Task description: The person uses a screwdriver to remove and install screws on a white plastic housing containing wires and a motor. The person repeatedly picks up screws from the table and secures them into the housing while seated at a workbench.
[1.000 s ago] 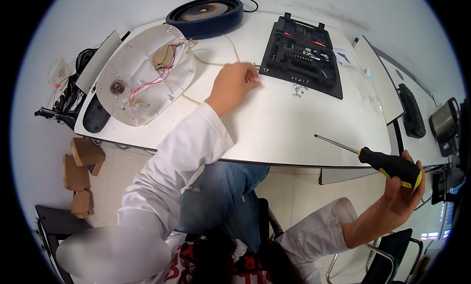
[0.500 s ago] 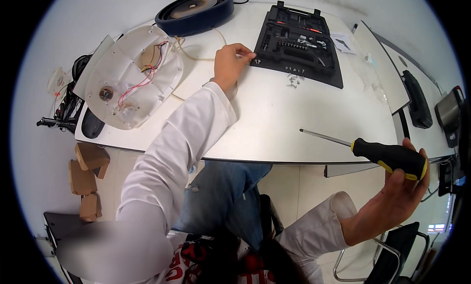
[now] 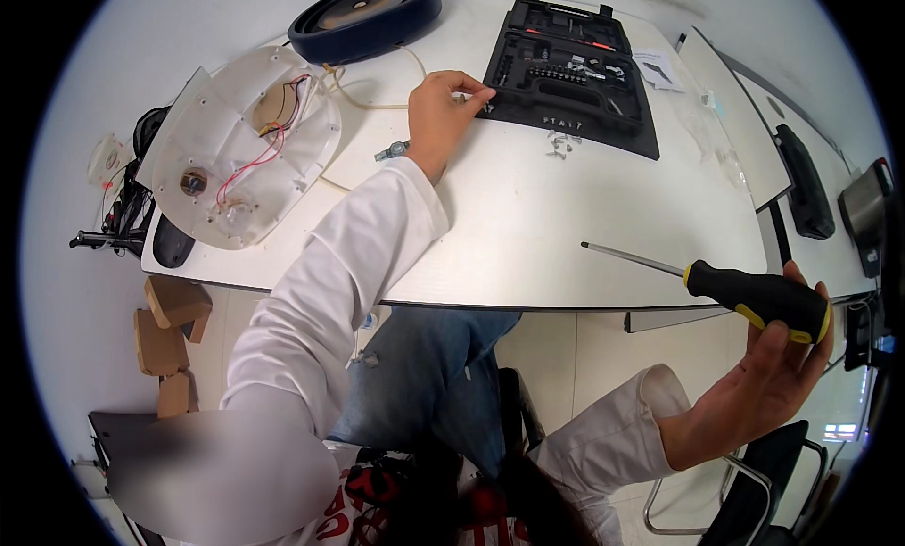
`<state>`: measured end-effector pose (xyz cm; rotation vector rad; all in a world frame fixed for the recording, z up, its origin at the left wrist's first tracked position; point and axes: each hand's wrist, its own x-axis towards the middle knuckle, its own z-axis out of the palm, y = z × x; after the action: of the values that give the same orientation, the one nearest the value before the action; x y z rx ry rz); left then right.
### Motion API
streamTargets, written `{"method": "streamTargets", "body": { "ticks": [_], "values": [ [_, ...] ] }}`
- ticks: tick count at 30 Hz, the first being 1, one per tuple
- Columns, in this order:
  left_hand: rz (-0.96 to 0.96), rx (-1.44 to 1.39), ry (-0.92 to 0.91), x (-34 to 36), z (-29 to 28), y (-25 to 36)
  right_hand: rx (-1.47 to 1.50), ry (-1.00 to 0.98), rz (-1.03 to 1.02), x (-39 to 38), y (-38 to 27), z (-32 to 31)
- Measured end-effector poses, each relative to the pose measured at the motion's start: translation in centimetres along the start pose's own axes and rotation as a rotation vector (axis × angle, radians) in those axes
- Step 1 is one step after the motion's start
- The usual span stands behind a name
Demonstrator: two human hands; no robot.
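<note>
My right hand (image 3: 754, 386) grips a screwdriver (image 3: 754, 294) by its black and yellow handle, the shaft pointing left over the table's front edge. My left hand (image 3: 441, 117) is at the near left corner of a black mat (image 3: 603, 136), thumb and forefinger pinched together. What they hold, if anything, is too small to make out. Small screws (image 3: 486, 108) show just beside those fingertips. More screws (image 3: 549, 123) stand in a row along the mat's near edge, and a loose pile of screws (image 3: 562, 146) lies just off it.
An open black tool case (image 3: 566, 74) with bits rests on the mat. At left lies a white plastic shell (image 3: 222, 112) with red wires; behind it sits a dark blue round base (image 3: 368, 23) with a cable. A paper leaflet (image 3: 657, 69) and clear plastic bag (image 3: 707, 131) are at right.
The view has shifted slightly. My left hand stays at the mat's corner, its wrist turned a little so the watch shows more. The screwdriver remains in my right hand.
</note>
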<state>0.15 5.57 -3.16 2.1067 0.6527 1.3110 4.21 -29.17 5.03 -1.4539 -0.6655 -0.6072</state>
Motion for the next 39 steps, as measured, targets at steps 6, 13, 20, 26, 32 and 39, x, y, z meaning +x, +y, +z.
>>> {"method": "streamTargets", "body": {
  "ticks": [6, 13, 20, 26, 32, 39],
  "values": [
    [0.118, 0.094, -0.07, -0.1, 0.9, 0.1, 0.008, -0.021, -0.006, 0.1, 0.1, 0.0],
    [0.153, 0.202, -0.136, -0.1, 1.0, 0.4, 0.011, -0.089, -0.021, 0.0, 0.3, -0.5],
    [0.32, 0.406, -0.104, -0.3, 0.8, 0.4, 0.064, -0.093, -0.014, -0.1, 0.8, 0.1],
    [0.307, 0.437, -0.145, -0.4, 1.3, 0.8, 0.086, -0.035, 0.024, 0.0, 0.0, 1.1],
    [0.314, 0.516, -0.18, -1.0, 0.4, 1.0, 0.187, -0.087, 0.051, -0.2, -0.2, 1.5],
    [0.338, 0.494, -0.218, -0.6, 0.4, 0.7, 0.19, -0.081, 0.06, -0.2, -0.3, 1.4]
  ]
}}
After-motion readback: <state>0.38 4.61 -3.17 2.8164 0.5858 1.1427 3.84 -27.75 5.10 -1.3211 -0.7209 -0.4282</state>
